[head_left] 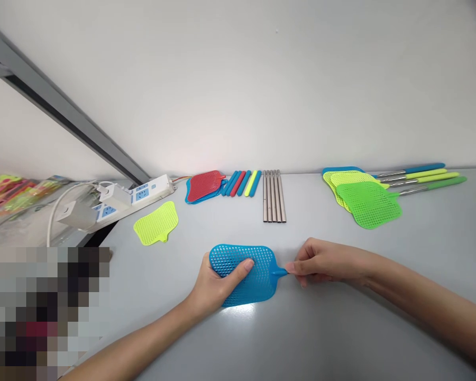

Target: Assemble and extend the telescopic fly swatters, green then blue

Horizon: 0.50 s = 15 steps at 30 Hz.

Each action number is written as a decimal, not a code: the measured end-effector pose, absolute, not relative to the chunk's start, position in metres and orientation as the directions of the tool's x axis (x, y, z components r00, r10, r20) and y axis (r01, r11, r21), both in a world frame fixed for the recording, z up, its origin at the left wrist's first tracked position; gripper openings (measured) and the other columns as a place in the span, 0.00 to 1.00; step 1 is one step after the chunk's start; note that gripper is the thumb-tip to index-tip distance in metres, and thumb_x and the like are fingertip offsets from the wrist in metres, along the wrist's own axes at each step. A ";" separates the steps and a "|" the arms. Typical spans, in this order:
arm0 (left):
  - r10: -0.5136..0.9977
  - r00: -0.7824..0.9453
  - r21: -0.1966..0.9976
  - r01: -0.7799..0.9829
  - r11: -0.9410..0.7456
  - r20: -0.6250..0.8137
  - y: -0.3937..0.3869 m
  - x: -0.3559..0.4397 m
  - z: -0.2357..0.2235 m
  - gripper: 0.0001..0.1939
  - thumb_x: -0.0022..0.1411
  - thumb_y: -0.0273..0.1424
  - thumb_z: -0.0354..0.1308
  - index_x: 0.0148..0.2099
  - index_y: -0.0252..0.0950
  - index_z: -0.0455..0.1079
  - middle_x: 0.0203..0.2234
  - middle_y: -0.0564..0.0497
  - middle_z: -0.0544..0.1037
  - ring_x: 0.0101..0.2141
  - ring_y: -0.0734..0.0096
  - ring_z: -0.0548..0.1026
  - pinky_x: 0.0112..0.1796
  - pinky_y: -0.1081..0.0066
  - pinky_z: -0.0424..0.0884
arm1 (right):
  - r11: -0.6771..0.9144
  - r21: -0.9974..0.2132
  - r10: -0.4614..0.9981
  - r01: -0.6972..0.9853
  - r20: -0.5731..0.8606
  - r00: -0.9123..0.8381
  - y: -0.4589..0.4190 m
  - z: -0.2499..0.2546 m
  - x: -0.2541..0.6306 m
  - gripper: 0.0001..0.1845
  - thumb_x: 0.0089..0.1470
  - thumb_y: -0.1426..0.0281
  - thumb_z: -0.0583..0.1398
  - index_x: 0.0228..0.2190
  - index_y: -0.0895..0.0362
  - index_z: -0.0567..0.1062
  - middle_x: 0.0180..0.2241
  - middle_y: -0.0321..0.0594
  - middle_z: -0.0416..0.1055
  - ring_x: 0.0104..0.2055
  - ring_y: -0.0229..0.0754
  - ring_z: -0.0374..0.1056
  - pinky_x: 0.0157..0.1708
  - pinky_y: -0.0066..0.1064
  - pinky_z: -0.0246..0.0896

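Note:
My left hand (218,283) grips a blue fly swatter head (257,286), thumb across its perforated face and fingers behind it. The head's narrow neck points right, toward my right hand (317,263). Pinched in my right fingertips, right at the end of that neck, is a thin metal rod; only a short dark bit of it shows and the fingers hide the rest. How far it sits in the neck I cannot tell. A yellow swatter head (155,224) lies alone on the grey table (333,333), left of my hands.
Along the wall lie a red swatter head (204,185) over blue ones, several coloured handle grips (241,183), several metal rods (274,197) and assembled swatters with a green one (371,203) in front. A power strip (143,196) and bagged colourful items (11,196) are left.

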<state>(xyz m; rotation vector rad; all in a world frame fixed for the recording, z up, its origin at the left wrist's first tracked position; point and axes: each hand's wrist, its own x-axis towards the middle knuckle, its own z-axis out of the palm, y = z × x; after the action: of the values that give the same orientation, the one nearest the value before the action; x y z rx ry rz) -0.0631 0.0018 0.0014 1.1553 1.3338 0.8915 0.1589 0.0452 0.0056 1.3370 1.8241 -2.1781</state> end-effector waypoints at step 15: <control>0.949 0.103 0.950 0.125 0.287 -0.300 0.008 -0.065 0.000 0.10 0.48 0.35 0.60 0.28 0.32 0.69 0.23 0.51 0.74 0.25 0.70 0.72 0.28 0.71 0.72 | -0.319 -0.799 0.555 0.510 -0.594 -0.583 0.041 0.011 0.155 0.24 0.41 0.51 0.58 0.19 0.62 0.72 0.11 0.29 0.48 0.16 0.29 0.44 0.16 0.25 0.35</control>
<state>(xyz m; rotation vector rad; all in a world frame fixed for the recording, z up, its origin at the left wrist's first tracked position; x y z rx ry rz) -0.0653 0.0076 0.0005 1.1162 1.3239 0.8479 0.1552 0.0412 0.0114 1.4497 1.8520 -2.1324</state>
